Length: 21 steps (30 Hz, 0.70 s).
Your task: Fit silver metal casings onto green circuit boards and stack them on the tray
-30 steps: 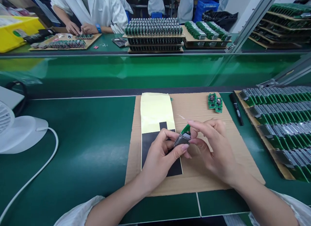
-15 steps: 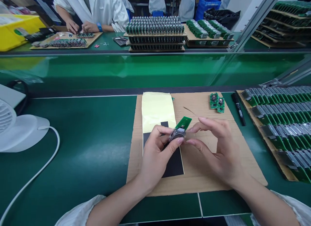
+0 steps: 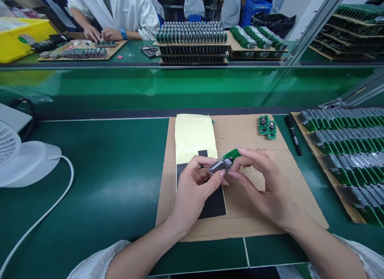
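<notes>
My left hand [image 3: 195,189] and my right hand [image 3: 264,183] meet over a brown cardboard sheet [image 3: 270,207]. Between their fingertips they pinch a small green circuit board with a grey metal part [image 3: 223,163]. The left thumb and fingers grip the metal end. The right thumb and forefinger hold the green end. Under the left hand lies a yellow backing sheet [image 3: 193,137] with black pads [image 3: 214,205] on its lower half.
Two small green boards [image 3: 267,127] lie at the cardboard's far right, a black marker [image 3: 293,135] beside them. Trays of several boards [image 3: 345,151] fill the right. A white fan [image 3: 18,155] with its cable stands left. Across the conveyor, people in white coats [image 3: 120,11] work.
The board tilted flatter and the right fingers closed back onto its green end. Both hands stayed over the cardboard, shifting slightly.
</notes>
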{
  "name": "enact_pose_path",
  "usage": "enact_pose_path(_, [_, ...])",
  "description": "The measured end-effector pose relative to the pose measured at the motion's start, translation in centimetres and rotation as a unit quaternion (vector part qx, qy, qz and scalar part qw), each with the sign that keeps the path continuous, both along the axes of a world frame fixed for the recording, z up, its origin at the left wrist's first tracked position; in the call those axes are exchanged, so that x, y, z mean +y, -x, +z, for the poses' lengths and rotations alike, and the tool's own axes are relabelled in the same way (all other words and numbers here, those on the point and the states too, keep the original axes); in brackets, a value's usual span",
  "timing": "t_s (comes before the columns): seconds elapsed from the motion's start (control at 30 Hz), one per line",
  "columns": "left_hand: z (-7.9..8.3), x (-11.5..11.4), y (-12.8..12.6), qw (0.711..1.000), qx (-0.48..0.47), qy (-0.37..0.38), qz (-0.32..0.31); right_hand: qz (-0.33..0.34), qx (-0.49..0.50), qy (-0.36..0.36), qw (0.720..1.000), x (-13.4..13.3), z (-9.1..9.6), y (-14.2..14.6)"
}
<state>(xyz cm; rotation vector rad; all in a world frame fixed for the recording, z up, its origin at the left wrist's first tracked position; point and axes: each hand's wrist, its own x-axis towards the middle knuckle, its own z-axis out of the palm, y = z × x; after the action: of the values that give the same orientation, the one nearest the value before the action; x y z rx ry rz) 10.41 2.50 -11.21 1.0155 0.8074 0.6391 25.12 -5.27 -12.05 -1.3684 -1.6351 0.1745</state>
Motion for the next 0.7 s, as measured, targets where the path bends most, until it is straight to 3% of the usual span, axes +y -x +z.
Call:
enact_pose_path(0.1, [-0.1,0.6,0.0,0.999,-0.01,0.013,0.033,0.059,0.046,-0.008,0.997,-0.2,-0.1,0.2])
enact_pose_path(0.17, [0.0,0.9,0.1,0.999,-0.019,0.025,0.027,0.014,0.091,-0.024,0.995,-0.2,-0.2,0.2])
enact_pose_path(0.23, [0.0,1.0,0.1,0.999,-0.023,0.034,0.008,-0.077,0.145,-0.02,0.986,0.0,-0.4,0.0])
enact_pose_path(0.3, [-0.1,1.1,0.2,0.999,-0.031,0.042,-0.003,-0.112,0.213,0.036,0.97,0.2,-0.6,-0.1])
enact_pose_path(0.43, [-0.2,1.2,0.2,0.996,-0.056,0.07,-0.007,-0.023,0.35,0.178,0.92,0.5,-0.9,0.3])
enact_pose_path(0.6, [0.0,0.7,-0.1,0.988,-0.097,0.101,-0.059,-0.078,0.447,0.168,0.875,0.5,-0.7,1.0])
enact_pose_path(0.7, [-0.1,0.2,-0.2,0.982,-0.114,0.123,-0.091,-0.043,0.5,0.204,0.841,0.5,-0.6,1.3])
